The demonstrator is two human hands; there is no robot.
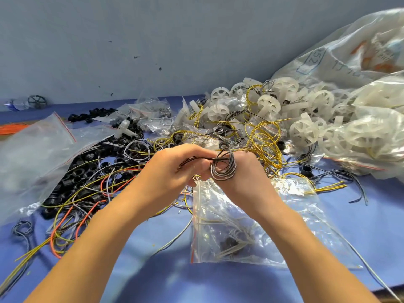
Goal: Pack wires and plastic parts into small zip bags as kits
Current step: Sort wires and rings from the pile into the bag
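Blue cloth covers the table (360, 226), which runs back to a pale grey-blue wall (131, 40). I see white plastic wheels (303, 130) heaped far right beside big clear sacks (349, 51), black rings (83, 171) on the left and yellow wires (264, 138) between. Mid-table the left hand (172, 169) pinches the straight tail of a dark wire coil (224, 166), and the right hand (238, 178) curls round its loops. A small zip bag (229, 226) sits just below both hands, under the right wrist
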